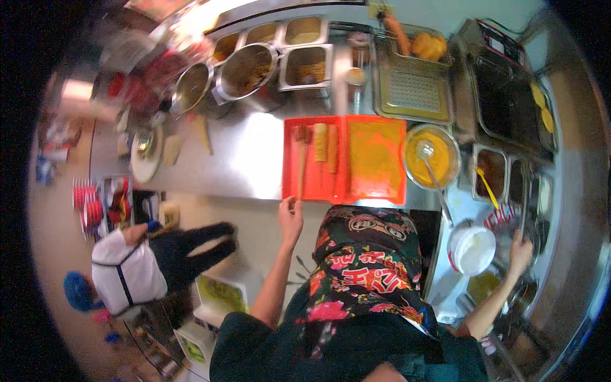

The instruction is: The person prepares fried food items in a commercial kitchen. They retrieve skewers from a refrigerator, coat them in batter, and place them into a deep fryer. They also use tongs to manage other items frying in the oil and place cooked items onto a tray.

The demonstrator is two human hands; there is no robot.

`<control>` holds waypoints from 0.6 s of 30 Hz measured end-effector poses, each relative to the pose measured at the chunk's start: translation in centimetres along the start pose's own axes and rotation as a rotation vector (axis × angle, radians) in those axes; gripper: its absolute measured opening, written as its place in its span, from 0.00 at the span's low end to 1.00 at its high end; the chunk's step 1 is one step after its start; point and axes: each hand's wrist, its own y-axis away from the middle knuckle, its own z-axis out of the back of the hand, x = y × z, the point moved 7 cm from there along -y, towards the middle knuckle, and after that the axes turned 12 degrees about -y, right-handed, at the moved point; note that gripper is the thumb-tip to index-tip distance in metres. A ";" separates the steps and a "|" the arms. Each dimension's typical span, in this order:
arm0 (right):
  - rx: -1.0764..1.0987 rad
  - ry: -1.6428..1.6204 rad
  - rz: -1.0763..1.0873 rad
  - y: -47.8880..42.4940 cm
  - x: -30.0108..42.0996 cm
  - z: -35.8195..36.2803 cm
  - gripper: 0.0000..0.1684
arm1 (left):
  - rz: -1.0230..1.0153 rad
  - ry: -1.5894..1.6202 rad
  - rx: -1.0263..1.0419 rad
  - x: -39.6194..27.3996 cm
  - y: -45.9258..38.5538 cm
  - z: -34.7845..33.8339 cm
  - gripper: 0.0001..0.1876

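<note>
My left hand [290, 217] pinches the lower end of a wooden skewer [301, 176] with brown food on its tip. That skewer lies over a red tray [292, 186], beside two more skewers of coated food [321, 143]. Against this tray's right side sits a second red tray [377, 162] spread with orange-yellow batter. My right hand [521, 250] is closed around the handle of a long metal utensil [524, 205], possibly tongs, over the right-hand counter. To the left of that hand stands a white tub [472, 250]. A glass bowl [432, 157] holds yellow batter and a ladle.
Metal food pans [305, 67] and pots [248, 71] line the counter's back. A wire-rack tray [413, 90] stands before a dark fryer-like appliance [506, 95]. A white plate [145, 153] is at the left. Beyond it, a person [129, 267] in a white top stands at lower left.
</note>
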 end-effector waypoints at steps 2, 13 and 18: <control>-0.193 0.047 0.135 -4.7 -5.2 -2.6 0.29 | 0.046 -0.040 -0.073 4.3 -0.8 1.4 0.19; -0.447 -0.071 0.420 -5.4 4.4 1.2 0.33 | 0.427 0.460 0.408 9.3 -3.7 -4.7 0.26; -0.217 -0.780 0.531 5.4 10.0 -4.6 0.16 | 0.401 0.624 0.376 10.6 -5.4 -5.9 0.12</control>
